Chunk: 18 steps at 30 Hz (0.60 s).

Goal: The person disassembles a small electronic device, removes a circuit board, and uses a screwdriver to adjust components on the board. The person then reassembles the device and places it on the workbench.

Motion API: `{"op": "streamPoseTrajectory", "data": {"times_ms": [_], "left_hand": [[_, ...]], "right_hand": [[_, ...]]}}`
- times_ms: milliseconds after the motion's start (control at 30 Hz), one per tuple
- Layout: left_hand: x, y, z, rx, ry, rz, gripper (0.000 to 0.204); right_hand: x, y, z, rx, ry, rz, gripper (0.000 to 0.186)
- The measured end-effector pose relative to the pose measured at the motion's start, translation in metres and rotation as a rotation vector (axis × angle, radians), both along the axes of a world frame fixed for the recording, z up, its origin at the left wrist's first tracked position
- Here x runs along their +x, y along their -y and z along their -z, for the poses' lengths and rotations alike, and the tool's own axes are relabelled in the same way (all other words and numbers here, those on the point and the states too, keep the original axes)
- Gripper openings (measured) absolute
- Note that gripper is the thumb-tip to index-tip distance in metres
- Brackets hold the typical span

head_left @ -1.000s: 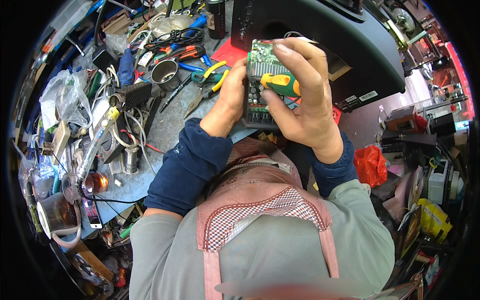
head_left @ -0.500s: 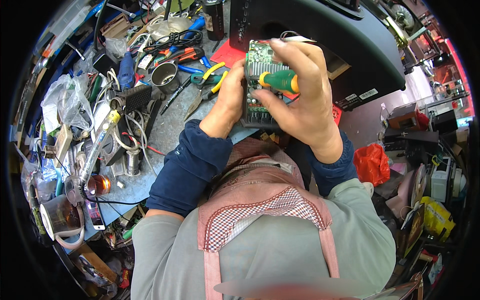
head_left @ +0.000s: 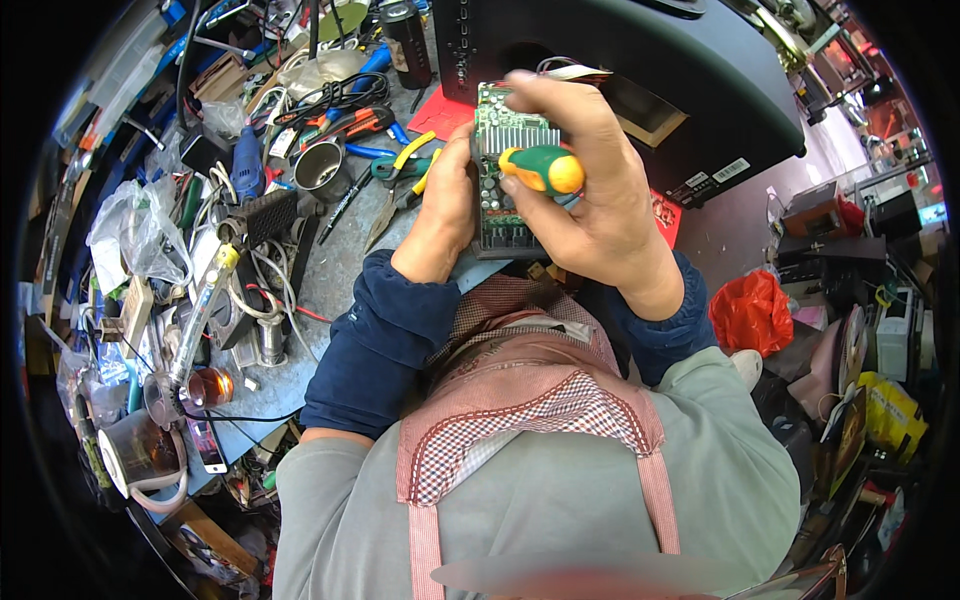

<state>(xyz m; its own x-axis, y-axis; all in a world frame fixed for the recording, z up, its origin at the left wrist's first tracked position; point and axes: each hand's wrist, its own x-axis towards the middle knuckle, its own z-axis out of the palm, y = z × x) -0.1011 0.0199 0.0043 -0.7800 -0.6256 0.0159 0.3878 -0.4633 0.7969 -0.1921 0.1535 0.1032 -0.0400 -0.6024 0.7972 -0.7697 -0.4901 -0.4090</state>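
Note:
A green circuit board (head_left: 497,108) with a ribbed metal heat sink (head_left: 526,138) and a black lower edge stands in front of a large black case. My left hand (head_left: 440,218) grips its left side, thumb along the edge. In my right hand (head_left: 610,205) is a screwdriver (head_left: 545,170) with a green and yellow handle, held between thumb and fingers over the board. The handle's end points up at the view, so the shaft and tip are hidden. Wires (head_left: 572,68) run along the board's top end beside the case.
The black case (head_left: 690,100) fills the far right of the bench. To the left lie pliers (head_left: 400,180), a marker (head_left: 345,208), a metal cup (head_left: 322,170), a cutter (head_left: 360,122) and tangled cables. A red plastic bag (head_left: 750,312) sits at lower right.
The screwdriver handle has tipped, its yellow end now facing the view more directly. My right fingers have shifted around it. The whole scene has moved slightly left in view.

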Motion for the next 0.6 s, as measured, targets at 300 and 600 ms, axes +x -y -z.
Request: {"op": "streamPoseTrajectory", "data": {"times_ms": [300, 600], "left_hand": [[0.002, 0.001, -0.002, 0.063, 0.015, 0.026, 0.044], [-0.001, 0.003, -0.001, 0.091, 0.048, 0.066, 0.045]], "right_hand": [[-0.005, -0.008, 0.004, -0.042, 0.117, 0.03, 0.066], [-0.01, -0.013, 0.003, -0.072, 0.139, 0.014, 0.067]]}}
